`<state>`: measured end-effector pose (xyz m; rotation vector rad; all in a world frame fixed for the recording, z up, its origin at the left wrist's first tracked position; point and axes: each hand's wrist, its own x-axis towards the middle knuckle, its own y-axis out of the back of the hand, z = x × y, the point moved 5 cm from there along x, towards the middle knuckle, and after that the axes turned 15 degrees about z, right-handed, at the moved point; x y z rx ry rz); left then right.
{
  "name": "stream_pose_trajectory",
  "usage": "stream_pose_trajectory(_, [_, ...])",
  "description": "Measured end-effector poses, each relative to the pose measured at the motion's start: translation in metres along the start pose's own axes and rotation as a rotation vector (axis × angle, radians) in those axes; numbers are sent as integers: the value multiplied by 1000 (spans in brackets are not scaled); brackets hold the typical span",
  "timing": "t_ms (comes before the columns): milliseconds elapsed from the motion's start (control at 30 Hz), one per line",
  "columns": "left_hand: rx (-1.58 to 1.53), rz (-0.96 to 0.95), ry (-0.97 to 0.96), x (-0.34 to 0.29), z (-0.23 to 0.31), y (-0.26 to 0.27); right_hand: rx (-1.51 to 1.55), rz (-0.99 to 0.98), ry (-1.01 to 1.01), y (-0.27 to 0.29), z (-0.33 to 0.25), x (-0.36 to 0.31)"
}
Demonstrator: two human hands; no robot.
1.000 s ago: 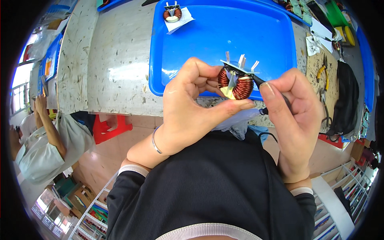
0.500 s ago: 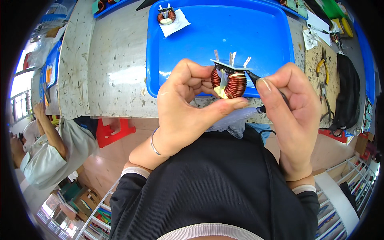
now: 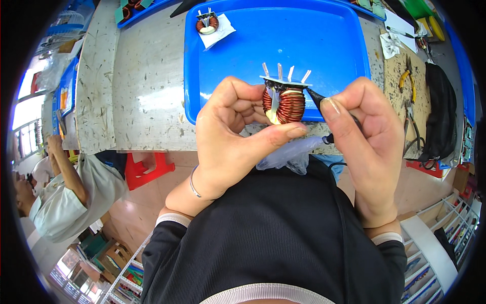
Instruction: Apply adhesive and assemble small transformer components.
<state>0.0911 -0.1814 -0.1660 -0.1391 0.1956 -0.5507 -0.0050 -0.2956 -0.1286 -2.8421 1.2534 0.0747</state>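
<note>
A toroidal coil (image 3: 289, 106) of copper-brown wire, with a thin board and several pale upright pins on top, is held over the near edge of the blue tray (image 3: 324, 30). My left hand (image 3: 230, 129) grips it between thumb and fingers. My right hand (image 3: 364, 131) is closed around a slim black tapered tool (image 3: 315, 96). The tool's tip meets or nearly meets the coil just under the board's right end; contact is hard to tell. Clear plastic film (image 3: 288, 157) hangs below my hands.
Another wound coil (image 3: 207, 24) sits on white paper (image 3: 220, 34) in the tray's far left corner. Yellow-handled pliers (image 3: 405, 78) and a black pouch (image 3: 439, 111) lie at right. Another person's arm (image 3: 68, 172) is at left, near a red stool (image 3: 149, 169).
The coil in my left hand has turned a little, so its pins now show spread in a row. Both hands have shifted slightly left with it. The tool stays by the board's right end.
</note>
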Motion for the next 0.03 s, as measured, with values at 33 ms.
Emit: stream_pose_trajectory(33, [-1, -15, 16, 0, 0, 0, 7, -14, -31, 0, -2, -1])
